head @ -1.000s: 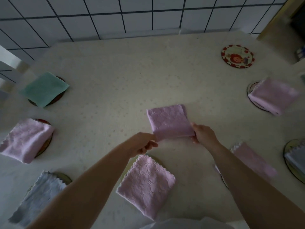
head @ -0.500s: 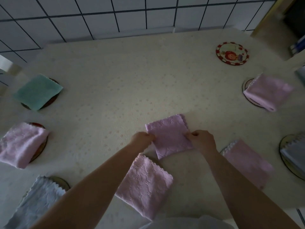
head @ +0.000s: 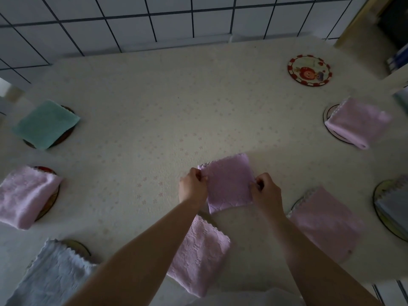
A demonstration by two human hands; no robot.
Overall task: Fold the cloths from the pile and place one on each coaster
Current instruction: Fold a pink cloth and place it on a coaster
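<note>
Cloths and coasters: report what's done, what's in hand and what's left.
Done: seven coasters carry folded cloths, among them the green cloth and grey cloth. In hand: both hands, left and right, pinch a pink cloth by its sides. Left: the bare coaster far right.

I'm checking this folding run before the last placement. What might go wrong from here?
The pink cloth is pinched only at its side edges by the left hand and right hand, so the fold may fall open if either grip slips. The one bare coaster lies far off at the back right; the long carry could loosen the fold.
</note>
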